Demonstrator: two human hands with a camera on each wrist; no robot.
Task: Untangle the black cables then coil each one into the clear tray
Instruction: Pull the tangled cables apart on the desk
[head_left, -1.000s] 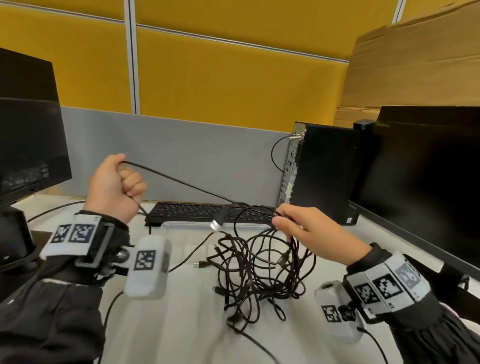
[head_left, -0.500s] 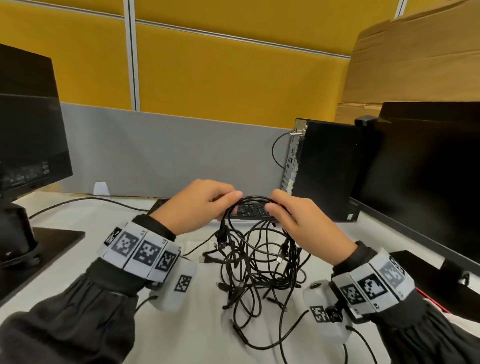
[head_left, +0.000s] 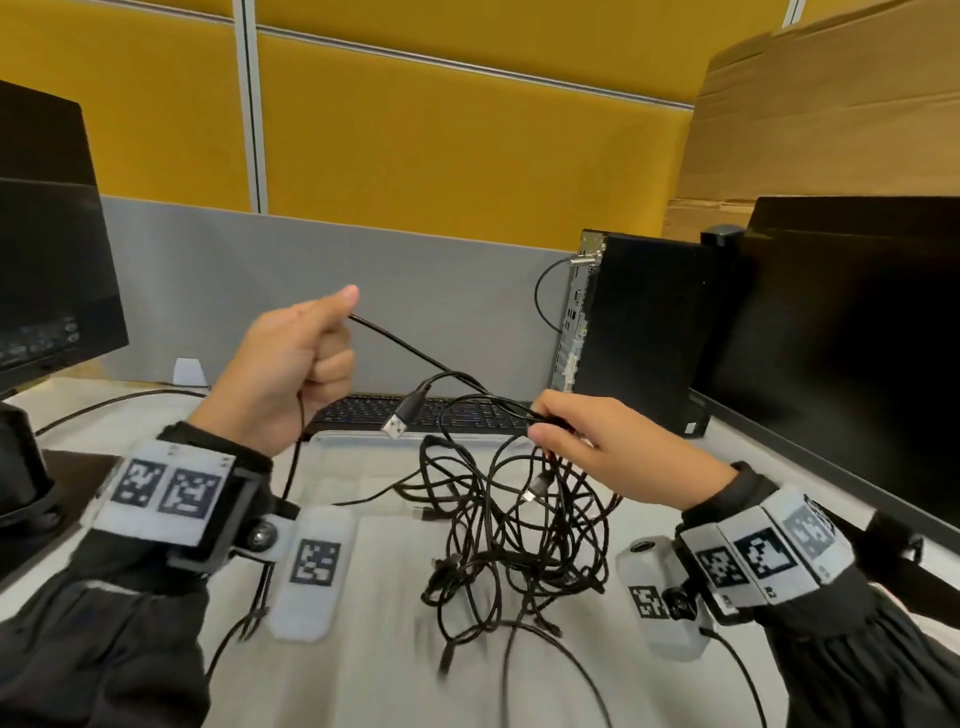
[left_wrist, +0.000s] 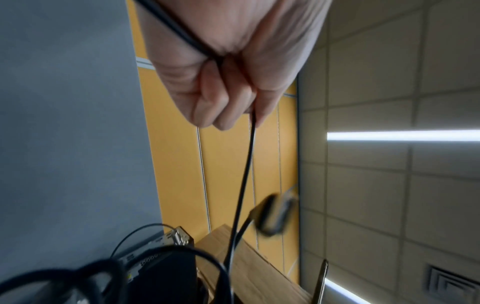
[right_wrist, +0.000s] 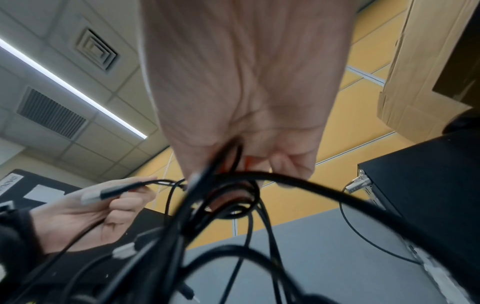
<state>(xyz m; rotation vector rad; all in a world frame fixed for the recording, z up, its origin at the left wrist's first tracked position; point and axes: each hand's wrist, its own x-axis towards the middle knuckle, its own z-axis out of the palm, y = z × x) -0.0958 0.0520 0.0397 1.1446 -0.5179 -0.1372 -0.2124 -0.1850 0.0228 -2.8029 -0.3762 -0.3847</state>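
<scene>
Early yet: the left hand (head_left: 291, 364) fists one strand, the right hand (head_left: 597, 441) pinches the knotted black cables (head_left: 519, 530) above the clear tray (head_left: 363, 457), nothing coiled.

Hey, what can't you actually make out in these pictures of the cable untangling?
- Number of cables in the tangle: head view, strands overlap.
- Clear tray: only its far rim is plain; the tangle covers the rest.
- Plug near the left hand: blurred in the left wrist view.
- Right hand fingertips: right wrist view, hidden behind blurred cables.
</scene>
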